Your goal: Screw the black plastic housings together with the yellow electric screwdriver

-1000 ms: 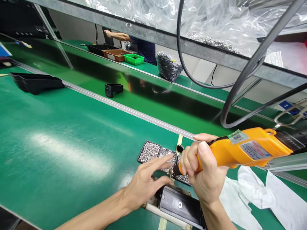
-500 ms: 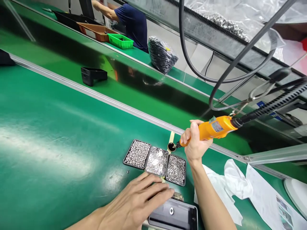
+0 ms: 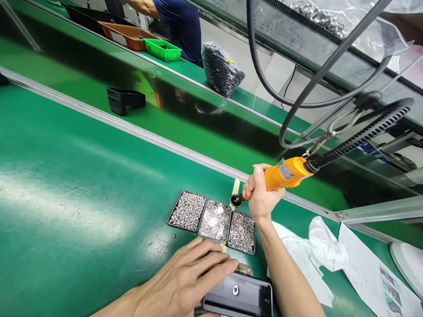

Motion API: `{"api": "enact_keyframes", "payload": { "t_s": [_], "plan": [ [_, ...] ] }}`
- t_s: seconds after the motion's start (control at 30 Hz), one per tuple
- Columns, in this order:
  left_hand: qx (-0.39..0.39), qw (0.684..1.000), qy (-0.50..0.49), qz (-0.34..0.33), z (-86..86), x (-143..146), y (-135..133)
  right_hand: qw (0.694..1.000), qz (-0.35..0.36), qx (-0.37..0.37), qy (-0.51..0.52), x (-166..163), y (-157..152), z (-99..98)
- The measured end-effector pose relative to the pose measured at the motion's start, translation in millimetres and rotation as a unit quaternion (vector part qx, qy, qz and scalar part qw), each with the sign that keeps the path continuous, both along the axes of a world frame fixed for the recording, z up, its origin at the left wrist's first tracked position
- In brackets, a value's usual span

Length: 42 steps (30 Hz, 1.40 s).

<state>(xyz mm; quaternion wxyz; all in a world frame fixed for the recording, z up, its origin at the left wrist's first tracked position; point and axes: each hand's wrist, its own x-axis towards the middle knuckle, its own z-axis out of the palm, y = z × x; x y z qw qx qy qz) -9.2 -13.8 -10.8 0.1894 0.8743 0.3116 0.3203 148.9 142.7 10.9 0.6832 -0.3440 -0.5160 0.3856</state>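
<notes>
Currently the right hand (image 3: 261, 196) is clenched around the orange screwdriver (image 3: 286, 174), its fingers (image 3: 257, 185) wrapped about the front end. The tool slants down to the left so that its bit meets a small black cup (image 3: 235, 200) on the green desk (image 3: 66, 185). Just in front of that cup lie three trays of screws (image 3: 215, 220), side by side and touching. The left hand (image 3: 185, 277) is released and spread flat, its fingertips on the left end of a black housing (image 3: 244, 296) at the near edge, just below the trays. White cloth (image 3: 319, 248) and a printed sheet (image 3: 373, 273) lie to the right. Farther back a black part (image 3: 124, 99) sits on the belt (image 3: 205, 132), and a person in a dark blue shirt (image 3: 181, 24) stands near a green bin (image 3: 161, 48).
</notes>
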Motion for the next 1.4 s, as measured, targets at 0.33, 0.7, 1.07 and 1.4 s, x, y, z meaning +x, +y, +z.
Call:
{"api": "enact_keyframes", "payload": {
  "t_s": [0.33, 0.7, 1.07, 1.4],
  "plan": [
    [0.014, 1.0, 0.0, -0.001, -2.9, 0.3, 2.1, 1.0, 0.004, -0.005, 0.007, 0.1, 2.2, -5.4],
    [0.024, 1.0, -0.017, -0.009, -10.5, 3.5, 2.6, 0.999, 0.016, 0.001, 0.031, 3.6, -3.6, 5.2],
    [0.024, 1.0, -0.016, -0.009, -11.0, 2.0, 0.7, 1.0, 0.018, -0.021, 0.009, 0.3, -7.2, 3.7],
    [0.022, 1.0, -0.022, -0.003, -11.2, 1.5, -0.4, 0.999, 0.019, -0.023, 0.02, 7.6, -17.7, 22.1]
  ]
}}
